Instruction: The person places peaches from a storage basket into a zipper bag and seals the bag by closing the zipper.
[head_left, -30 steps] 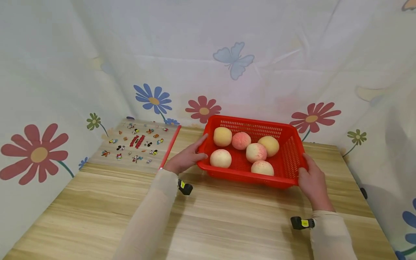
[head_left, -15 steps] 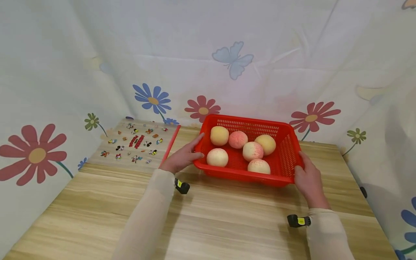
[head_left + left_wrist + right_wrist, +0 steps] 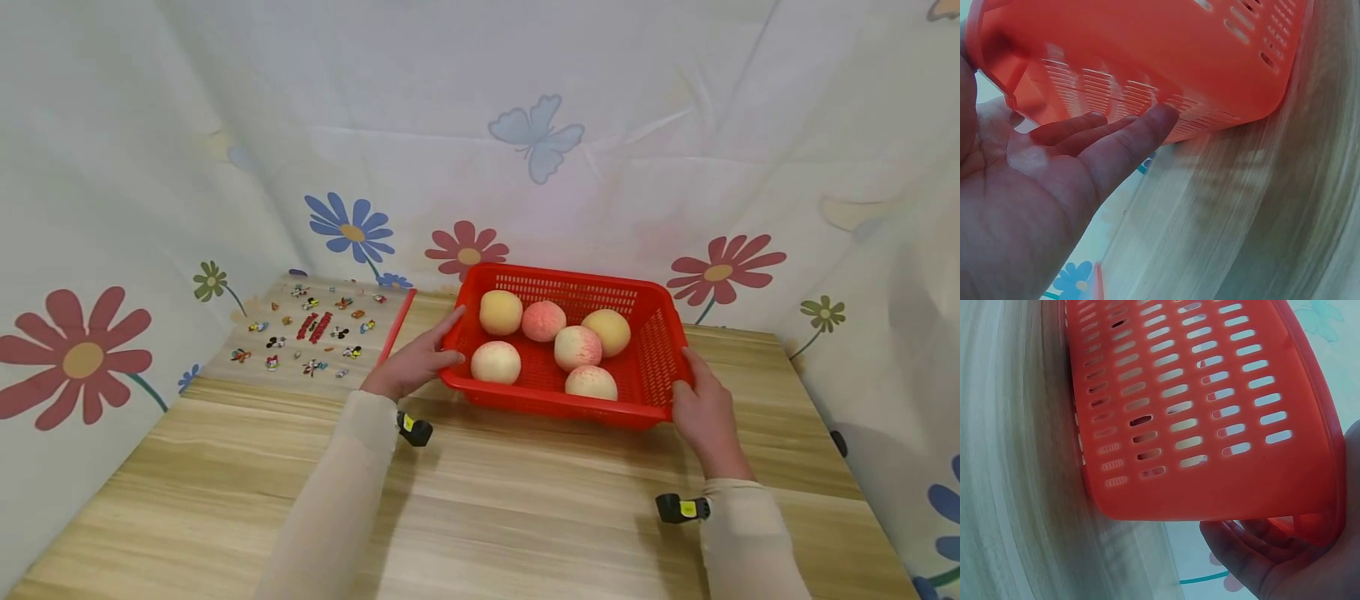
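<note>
A red plastic basket (image 3: 551, 402) with slotted walls holds several round peaches, some yellow, some pink, some pale with a pink blush. My left hand (image 3: 412, 363) grips its left end, thumb at the rim. In the left wrist view, the fingers of that hand lie fairly straight along the outer wall. At the opposite end my right hand (image 3: 705, 410) holds the rim, thumb on top and fingers curled beneath, as the right wrist view shows. The basket's base is right at the wooden tabletop in both wrist views. A pale peach (image 3: 496, 362) lies nearest the left hand.
A clear zip pouch (image 3: 322, 333) with cartoon prints and a red edge lies flat at the back left, beside the left hand. Behind the table (image 3: 510, 508) hangs a flowered cloth (image 3: 630, 192), with more cloth along both sides.
The basket has slid a little to the left along the table, with the peaches in it. Both hands have moved along with it and keep their hold.
</note>
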`<state>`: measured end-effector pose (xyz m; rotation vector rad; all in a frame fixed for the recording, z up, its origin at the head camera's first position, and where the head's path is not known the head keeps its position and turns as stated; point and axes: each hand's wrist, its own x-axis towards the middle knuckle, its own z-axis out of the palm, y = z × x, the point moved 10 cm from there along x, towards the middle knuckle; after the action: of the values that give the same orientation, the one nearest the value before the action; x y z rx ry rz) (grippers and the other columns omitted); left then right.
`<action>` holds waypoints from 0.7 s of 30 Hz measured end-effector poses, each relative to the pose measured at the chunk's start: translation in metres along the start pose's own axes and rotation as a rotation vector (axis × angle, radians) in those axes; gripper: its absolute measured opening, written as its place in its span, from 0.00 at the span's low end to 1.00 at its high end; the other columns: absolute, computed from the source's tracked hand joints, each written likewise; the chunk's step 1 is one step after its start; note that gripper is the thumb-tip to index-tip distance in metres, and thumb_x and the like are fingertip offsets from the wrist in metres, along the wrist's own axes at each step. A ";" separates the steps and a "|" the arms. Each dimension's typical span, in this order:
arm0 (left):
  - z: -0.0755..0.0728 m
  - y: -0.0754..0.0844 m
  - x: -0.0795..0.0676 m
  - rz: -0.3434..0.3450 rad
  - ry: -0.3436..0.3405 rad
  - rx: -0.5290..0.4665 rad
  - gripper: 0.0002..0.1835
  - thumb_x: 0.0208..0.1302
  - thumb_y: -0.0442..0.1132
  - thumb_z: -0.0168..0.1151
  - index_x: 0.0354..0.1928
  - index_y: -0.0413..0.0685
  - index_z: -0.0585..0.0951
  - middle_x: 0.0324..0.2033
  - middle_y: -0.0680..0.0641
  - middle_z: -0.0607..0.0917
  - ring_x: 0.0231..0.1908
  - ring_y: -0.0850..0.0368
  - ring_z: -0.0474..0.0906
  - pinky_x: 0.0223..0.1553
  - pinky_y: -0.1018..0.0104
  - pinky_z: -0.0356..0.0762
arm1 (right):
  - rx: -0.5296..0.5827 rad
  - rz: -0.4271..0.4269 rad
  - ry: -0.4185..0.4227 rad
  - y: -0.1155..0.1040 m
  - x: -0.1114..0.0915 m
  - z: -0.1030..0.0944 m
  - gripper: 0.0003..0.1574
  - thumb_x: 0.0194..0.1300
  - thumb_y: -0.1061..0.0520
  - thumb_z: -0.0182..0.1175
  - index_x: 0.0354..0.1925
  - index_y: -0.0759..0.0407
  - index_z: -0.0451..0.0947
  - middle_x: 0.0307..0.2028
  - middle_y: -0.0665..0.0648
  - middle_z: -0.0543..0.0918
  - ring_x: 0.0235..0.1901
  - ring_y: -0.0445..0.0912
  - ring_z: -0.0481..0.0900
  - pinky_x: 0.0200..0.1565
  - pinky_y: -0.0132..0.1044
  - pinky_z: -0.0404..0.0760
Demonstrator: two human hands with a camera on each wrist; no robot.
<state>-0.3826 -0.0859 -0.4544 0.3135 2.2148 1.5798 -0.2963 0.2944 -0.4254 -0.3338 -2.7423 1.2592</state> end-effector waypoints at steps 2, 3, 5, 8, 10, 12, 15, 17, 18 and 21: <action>-0.001 -0.001 0.000 0.006 -0.003 -0.002 0.44 0.65 0.40 0.59 0.73 0.83 0.48 0.71 0.52 0.61 0.63 0.46 0.67 0.52 0.55 0.80 | -0.005 -0.006 0.004 -0.001 0.000 0.001 0.36 0.74 0.56 0.34 0.77 0.51 0.41 0.71 0.68 0.60 0.55 0.61 0.72 0.52 0.56 0.80; -0.002 -0.002 0.000 0.007 -0.002 -0.001 0.44 0.65 0.41 0.59 0.73 0.83 0.48 0.71 0.53 0.61 0.63 0.46 0.67 0.52 0.55 0.80 | -0.005 -0.008 0.004 -0.002 0.000 0.002 0.37 0.74 0.56 0.34 0.77 0.51 0.41 0.71 0.68 0.61 0.55 0.61 0.72 0.52 0.55 0.80; -0.005 -0.003 0.001 0.008 0.001 0.000 0.44 0.64 0.42 0.60 0.73 0.84 0.48 0.71 0.53 0.61 0.63 0.46 0.68 0.52 0.55 0.81 | -0.003 -0.014 0.004 -0.003 0.000 0.003 0.37 0.74 0.56 0.35 0.77 0.52 0.41 0.70 0.68 0.61 0.54 0.60 0.72 0.51 0.55 0.80; -0.007 -0.005 0.001 0.012 0.003 0.006 0.44 0.64 0.43 0.60 0.73 0.84 0.49 0.71 0.53 0.60 0.63 0.46 0.68 0.52 0.55 0.81 | -0.003 -0.020 -0.001 -0.004 0.000 0.005 0.37 0.74 0.56 0.35 0.77 0.52 0.41 0.70 0.68 0.61 0.53 0.60 0.73 0.50 0.54 0.81; -0.008 -0.006 0.001 0.013 -0.001 0.006 0.44 0.64 0.44 0.61 0.73 0.85 0.48 0.72 0.53 0.59 0.63 0.46 0.67 0.52 0.55 0.80 | -0.003 -0.020 -0.004 -0.005 -0.001 0.006 0.37 0.74 0.56 0.36 0.77 0.53 0.41 0.70 0.68 0.61 0.53 0.60 0.73 0.49 0.54 0.82; -0.008 -0.005 0.000 0.015 -0.005 0.006 0.44 0.64 0.44 0.61 0.72 0.85 0.48 0.72 0.53 0.59 0.63 0.46 0.67 0.52 0.55 0.80 | -0.008 -0.021 -0.003 -0.006 -0.001 0.007 0.37 0.74 0.56 0.36 0.77 0.53 0.41 0.70 0.69 0.61 0.52 0.60 0.73 0.48 0.53 0.82; -0.008 -0.005 0.000 0.013 -0.006 0.000 0.44 0.64 0.44 0.60 0.72 0.86 0.48 0.72 0.53 0.59 0.64 0.46 0.66 0.52 0.55 0.80 | -0.003 -0.014 -0.003 -0.006 -0.001 0.007 0.37 0.74 0.56 0.37 0.77 0.52 0.41 0.70 0.69 0.61 0.53 0.60 0.73 0.49 0.53 0.82; -0.008 -0.005 0.000 0.011 -0.003 -0.003 0.44 0.63 0.44 0.60 0.72 0.86 0.49 0.71 0.54 0.60 0.64 0.47 0.66 0.52 0.55 0.80 | -0.001 -0.013 -0.001 -0.006 -0.001 0.007 0.37 0.74 0.56 0.37 0.77 0.52 0.41 0.71 0.68 0.60 0.53 0.60 0.73 0.49 0.54 0.81; -0.008 -0.005 0.000 0.011 -0.002 -0.005 0.44 0.63 0.43 0.60 0.72 0.86 0.49 0.71 0.53 0.60 0.64 0.47 0.66 0.52 0.55 0.80 | 0.001 -0.013 0.000 -0.005 -0.002 0.007 0.37 0.74 0.56 0.37 0.77 0.52 0.41 0.71 0.68 0.60 0.54 0.61 0.73 0.50 0.54 0.81; -0.008 -0.006 0.000 0.011 0.001 -0.010 0.44 0.63 0.43 0.60 0.72 0.85 0.49 0.71 0.54 0.60 0.64 0.47 0.66 0.53 0.55 0.80 | 0.004 -0.012 0.002 -0.005 -0.002 0.007 0.37 0.74 0.55 0.37 0.77 0.51 0.41 0.71 0.68 0.60 0.54 0.60 0.73 0.49 0.54 0.81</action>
<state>-0.3859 -0.0948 -0.4573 0.3219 2.2087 1.5968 -0.2969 0.2852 -0.4262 -0.3175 -2.7352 1.2604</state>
